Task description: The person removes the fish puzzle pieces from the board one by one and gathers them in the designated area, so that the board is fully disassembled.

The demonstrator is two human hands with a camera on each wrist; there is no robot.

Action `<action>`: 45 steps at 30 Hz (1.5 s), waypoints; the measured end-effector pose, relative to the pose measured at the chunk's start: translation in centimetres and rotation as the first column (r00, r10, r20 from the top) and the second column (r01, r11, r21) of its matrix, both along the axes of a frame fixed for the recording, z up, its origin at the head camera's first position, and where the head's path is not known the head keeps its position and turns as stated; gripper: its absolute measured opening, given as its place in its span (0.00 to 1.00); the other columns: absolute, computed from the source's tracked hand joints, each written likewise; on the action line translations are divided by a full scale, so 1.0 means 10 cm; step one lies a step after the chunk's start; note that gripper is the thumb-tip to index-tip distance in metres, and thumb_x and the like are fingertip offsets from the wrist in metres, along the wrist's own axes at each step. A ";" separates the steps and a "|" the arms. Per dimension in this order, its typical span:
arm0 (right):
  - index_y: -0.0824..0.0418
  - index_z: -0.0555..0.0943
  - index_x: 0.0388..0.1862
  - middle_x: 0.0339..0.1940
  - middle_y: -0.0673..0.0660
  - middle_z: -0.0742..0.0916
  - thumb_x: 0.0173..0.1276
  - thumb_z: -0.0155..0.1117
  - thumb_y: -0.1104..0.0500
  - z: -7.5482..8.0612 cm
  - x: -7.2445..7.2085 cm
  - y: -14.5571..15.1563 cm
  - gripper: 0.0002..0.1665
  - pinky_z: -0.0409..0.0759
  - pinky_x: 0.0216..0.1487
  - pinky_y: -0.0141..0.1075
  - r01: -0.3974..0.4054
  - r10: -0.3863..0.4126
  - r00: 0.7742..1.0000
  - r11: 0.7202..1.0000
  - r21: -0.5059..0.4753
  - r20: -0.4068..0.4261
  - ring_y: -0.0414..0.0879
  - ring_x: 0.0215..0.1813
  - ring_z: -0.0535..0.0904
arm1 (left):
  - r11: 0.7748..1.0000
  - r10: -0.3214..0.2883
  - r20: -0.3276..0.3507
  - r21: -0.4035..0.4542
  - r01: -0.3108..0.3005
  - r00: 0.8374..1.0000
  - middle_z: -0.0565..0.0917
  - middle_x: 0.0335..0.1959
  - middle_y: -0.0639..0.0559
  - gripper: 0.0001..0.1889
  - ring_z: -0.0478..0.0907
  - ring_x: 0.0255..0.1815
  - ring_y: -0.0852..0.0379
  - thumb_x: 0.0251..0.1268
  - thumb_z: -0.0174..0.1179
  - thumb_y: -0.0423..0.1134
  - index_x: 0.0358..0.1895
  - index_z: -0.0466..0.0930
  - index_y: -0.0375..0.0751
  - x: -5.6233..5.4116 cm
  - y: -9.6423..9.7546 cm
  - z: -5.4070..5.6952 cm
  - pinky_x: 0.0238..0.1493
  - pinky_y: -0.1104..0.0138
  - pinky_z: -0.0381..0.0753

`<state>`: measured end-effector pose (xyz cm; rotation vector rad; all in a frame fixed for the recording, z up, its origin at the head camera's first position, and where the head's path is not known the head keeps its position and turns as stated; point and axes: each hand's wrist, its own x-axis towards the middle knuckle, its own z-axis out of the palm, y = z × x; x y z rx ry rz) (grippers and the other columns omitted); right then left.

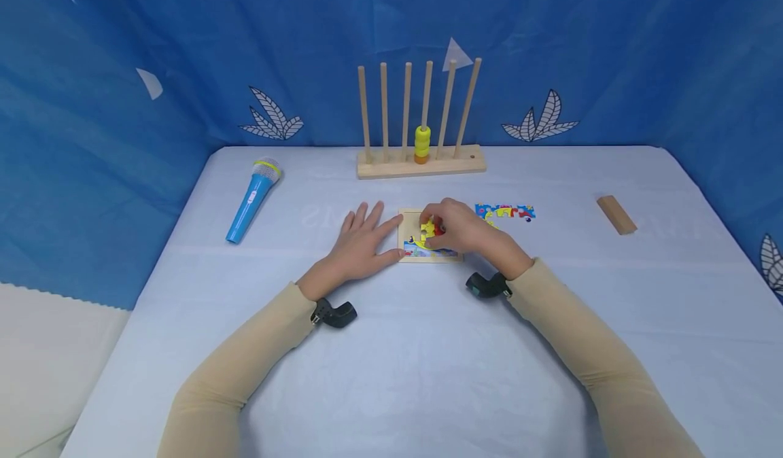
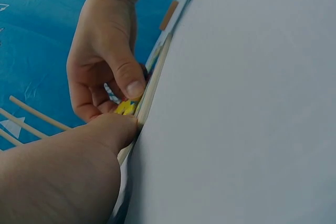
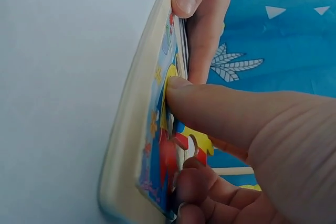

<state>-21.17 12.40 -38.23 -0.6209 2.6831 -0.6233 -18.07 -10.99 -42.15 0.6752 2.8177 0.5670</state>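
Note:
A small wooden jigsaw tray (image 1: 409, 225) lies on the table, its lower strip covered by fitted colourful pieces. My left hand (image 1: 359, 246) is spread flat beside it, thumb and index fingertip at the tray's left edge. Over the tray, my right hand (image 1: 460, 227) pinches a yellow and red puzzle piece (image 3: 195, 135) between thumb and curled fingers. The piece stands tilted against the board in the right wrist view, and fingers partly hide it. Several loose puzzle pieces (image 1: 505, 211) lie just right of the right hand.
Behind the tray stands a wooden peg rack (image 1: 391, 168) with yellow and orange beads (image 1: 422, 144) on one peg. A blue toy microphone (image 1: 251, 205) lies at the left, a brown wooden block (image 1: 616, 215) at the right. Blue cloth (image 1: 318, 43) hangs along the back.

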 end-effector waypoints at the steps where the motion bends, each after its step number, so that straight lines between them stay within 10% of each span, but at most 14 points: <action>1: 0.58 0.82 0.57 0.43 0.58 0.83 0.61 0.78 0.58 0.00 0.00 0.00 0.25 0.78 0.45 0.39 0.001 -0.001 1.000 1.000 -0.002 0.002 0.51 0.45 0.75 | 1.000 0.001 0.002 0.002 -0.001 1.000 0.46 0.85 0.39 0.39 0.34 0.85 0.32 0.72 0.52 0.64 0.82 0.57 0.56 0.00 0.00 0.00 0.81 0.36 0.37; 34: 0.55 0.78 0.57 0.34 0.56 0.82 0.67 0.73 0.59 0.03 0.05 0.00 0.22 0.77 0.37 0.35 -0.009 0.010 0.998 1.000 -0.024 0.061 0.49 0.37 0.76 | 1.000 -0.002 0.003 -0.005 0.002 1.000 0.47 0.85 0.38 0.39 0.35 0.85 0.32 0.72 0.51 0.65 0.81 0.57 0.56 0.01 0.00 -0.01 0.81 0.36 0.38; 45: 0.61 0.77 0.63 0.45 0.63 0.85 0.75 0.61 0.64 0.36 -0.03 0.38 0.19 0.82 0.40 0.40 0.056 -0.052 0.998 0.989 -0.134 0.030 0.52 0.37 0.80 | 1.000 0.002 0.000 -0.011 -0.002 1.000 0.46 0.85 0.39 0.39 0.34 0.86 0.32 0.72 0.51 0.65 0.82 0.57 0.56 0.00 0.02 0.00 0.81 0.36 0.37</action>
